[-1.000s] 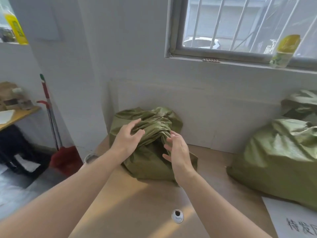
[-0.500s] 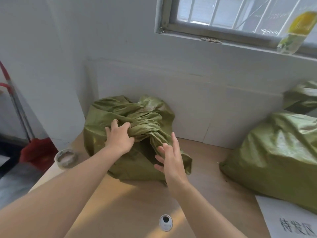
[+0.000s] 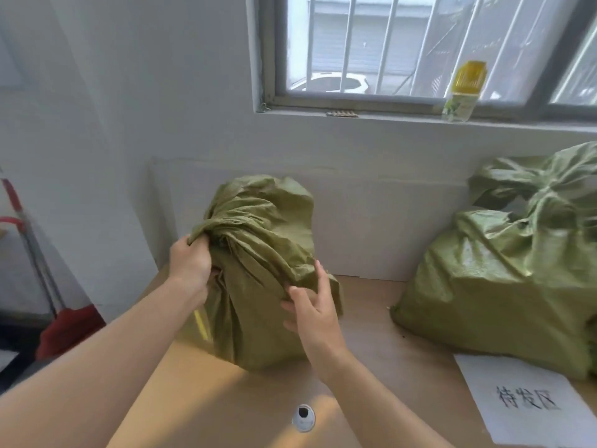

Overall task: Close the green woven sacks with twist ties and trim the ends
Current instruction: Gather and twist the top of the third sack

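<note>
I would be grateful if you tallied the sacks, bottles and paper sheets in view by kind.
Green woven sacks: 2, held sack and right sack; green bunch behind it may be a third.
Bottle: 1
Paper sheet: 1
Total: 4
</note>
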